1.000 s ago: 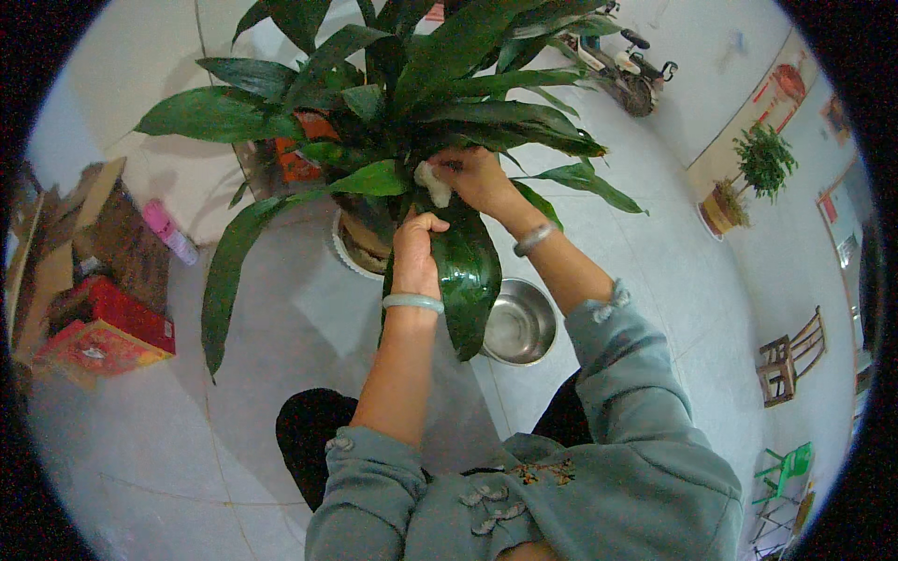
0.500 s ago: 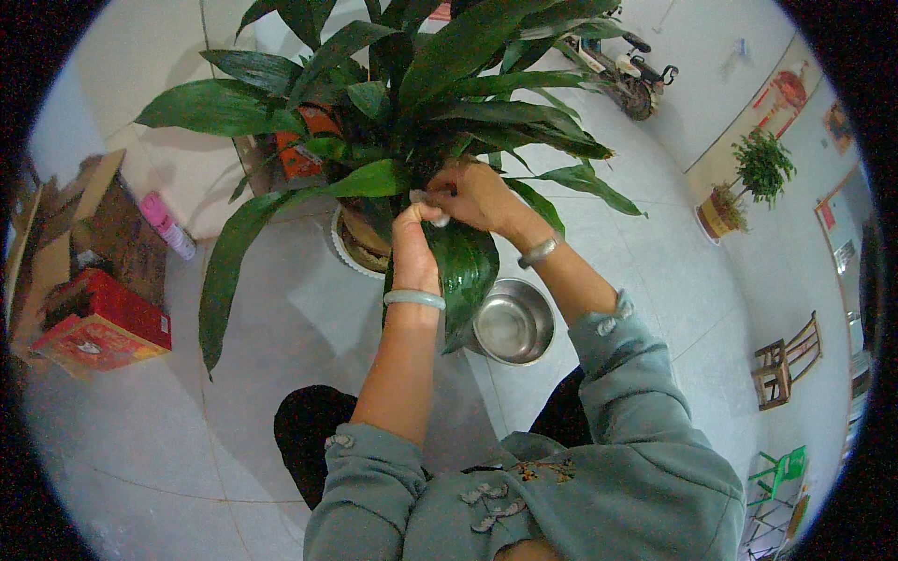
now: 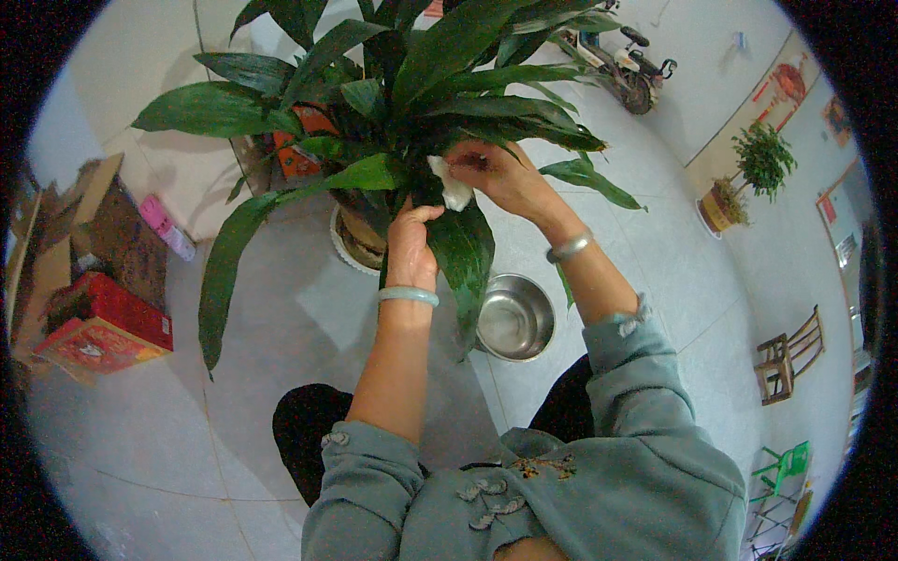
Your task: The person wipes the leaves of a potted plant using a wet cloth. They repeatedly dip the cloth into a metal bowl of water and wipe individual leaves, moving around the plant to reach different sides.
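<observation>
A large potted plant [image 3: 458, 56] with long, broad dark-green leaves stands in front of me. My left hand [image 3: 412, 245] is closed with its thumb on top of a wet-looking leaf [image 3: 463, 262] near the leaf's base; the fingers beneath are partly hidden. In my right hand [image 3: 500, 175] is a white cloth or wad [image 3: 453, 187], held just above that leaf and right of my left thumb. The plant's pot [image 3: 363, 234] shows only in part behind the leaves. A round metal basin [image 3: 515, 318] sits on the floor below the leaf's right side.
On the left are an open cardboard box [image 3: 126, 234], a red box [image 3: 108, 327] and a pink spray can [image 3: 166, 227]. To the right stand a small potted tree [image 3: 762, 168], a wooden chair [image 3: 786, 360] and a green chair [image 3: 781, 467]. An electric scooter [image 3: 627, 70] is parked at the back.
My right hand has moved right and slightly up, away from my left thumb, bringing the white cloth or wad into fuller view. My left hand has shifted slightly left.
</observation>
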### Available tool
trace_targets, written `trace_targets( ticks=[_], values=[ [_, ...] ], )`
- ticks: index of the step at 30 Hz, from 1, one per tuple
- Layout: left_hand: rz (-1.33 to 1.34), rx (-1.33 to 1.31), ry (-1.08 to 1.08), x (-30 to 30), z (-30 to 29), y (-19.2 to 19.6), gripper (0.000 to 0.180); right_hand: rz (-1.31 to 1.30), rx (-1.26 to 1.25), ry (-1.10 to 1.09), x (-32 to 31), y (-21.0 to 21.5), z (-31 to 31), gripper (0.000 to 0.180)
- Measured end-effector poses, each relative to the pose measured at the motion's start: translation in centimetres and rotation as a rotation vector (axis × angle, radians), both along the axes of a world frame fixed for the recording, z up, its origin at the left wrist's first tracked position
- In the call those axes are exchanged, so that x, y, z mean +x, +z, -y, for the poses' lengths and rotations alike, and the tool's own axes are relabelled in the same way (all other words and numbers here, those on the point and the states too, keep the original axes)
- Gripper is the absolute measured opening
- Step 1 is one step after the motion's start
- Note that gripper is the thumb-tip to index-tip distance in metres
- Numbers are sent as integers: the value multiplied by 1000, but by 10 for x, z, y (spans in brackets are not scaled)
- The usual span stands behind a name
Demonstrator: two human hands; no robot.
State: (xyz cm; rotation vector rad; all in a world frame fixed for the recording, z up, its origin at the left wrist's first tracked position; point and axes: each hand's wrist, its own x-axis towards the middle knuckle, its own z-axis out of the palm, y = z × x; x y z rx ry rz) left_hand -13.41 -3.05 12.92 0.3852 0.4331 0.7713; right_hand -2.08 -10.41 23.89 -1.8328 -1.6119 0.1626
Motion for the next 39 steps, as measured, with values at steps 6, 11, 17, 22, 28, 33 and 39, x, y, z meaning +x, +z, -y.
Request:
trace_targets(
  ticks=[6,11,17,22,28,33,39],
  values=[
    [-39,41,-16,2,-7,-5,58,269,-102,43,18,-32,-46,24],
    [24,-69,-90,10,-13,-18,45,327,-45,67,6,-29,1,18],
    [138,-65,-124,12,-12,-14,20,183,-3,112,-40,-26,65,16],
    [200,1,-140,1,-5,-3,30,-77,-116,214,-48,-10,97,14],
    [206,33,-112,1,3,3,32,-279,52,-15,-16,9,73,11],
    [309,-77,-293,1,7,8,11,-273,35,-41,7,-7,16,18],
    [325,0,-283,-1,15,17,14,186,25,-55,0,-13,36,15]
  ],
)
